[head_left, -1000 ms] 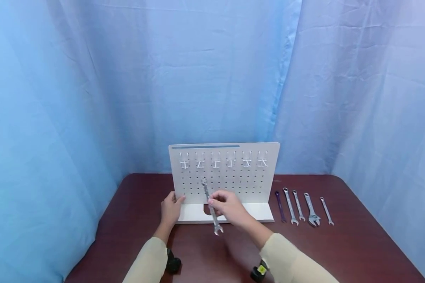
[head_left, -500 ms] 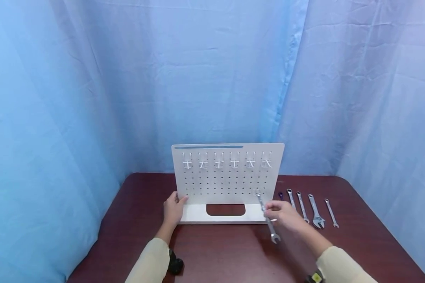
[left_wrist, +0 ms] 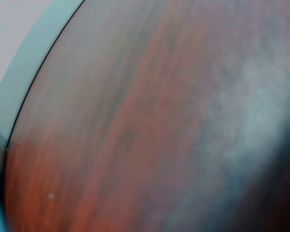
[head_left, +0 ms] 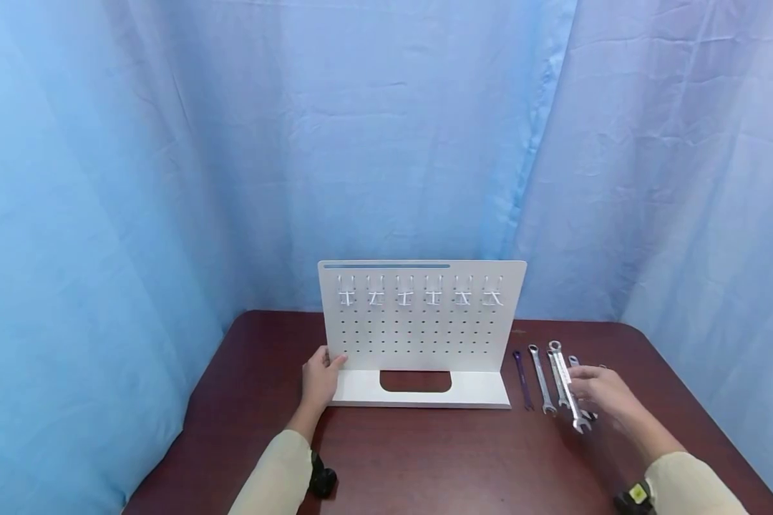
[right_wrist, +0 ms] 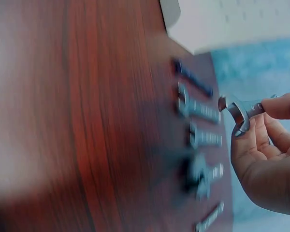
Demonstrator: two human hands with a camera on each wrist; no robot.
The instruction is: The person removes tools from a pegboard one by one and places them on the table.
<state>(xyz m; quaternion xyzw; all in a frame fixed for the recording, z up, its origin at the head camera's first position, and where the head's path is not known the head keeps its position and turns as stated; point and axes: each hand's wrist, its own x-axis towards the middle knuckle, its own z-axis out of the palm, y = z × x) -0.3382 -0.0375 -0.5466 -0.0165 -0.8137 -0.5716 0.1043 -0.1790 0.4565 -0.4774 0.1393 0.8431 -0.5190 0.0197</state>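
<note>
My right hand (head_left: 602, 392) holds a silver combination wrench (head_left: 565, 379) by its shank, ring end away from me, over the tools at the right of the table. In the right wrist view, thumb and fingers pinch the wrench behind its open end. At the lower left edge of a white pegboard (head_left: 419, 325), my left hand (head_left: 320, 375) grips the panel, thumb in front. Flat on the table lie a purple wrench (head_left: 522, 379), a combination wrench (head_left: 541, 378), another wrench (right_wrist: 208, 138), an adjustable wrench (right_wrist: 200, 174) and a small wrench (right_wrist: 211, 217). The right hand partly covers some of them in the head view.
A row of white hooks (head_left: 404, 290) runs along the upper pegboard. Its flat base (head_left: 354, 390) has a cut-out and stands on the dark red-brown table (head_left: 425, 458). Blue curtains (head_left: 386, 143) enclose the back and sides.
My right hand has carried the wrench from in front of the pegboard rightwards to above the tool row. The left hand keeps its grip on the board. The head view has shifted slightly.
</note>
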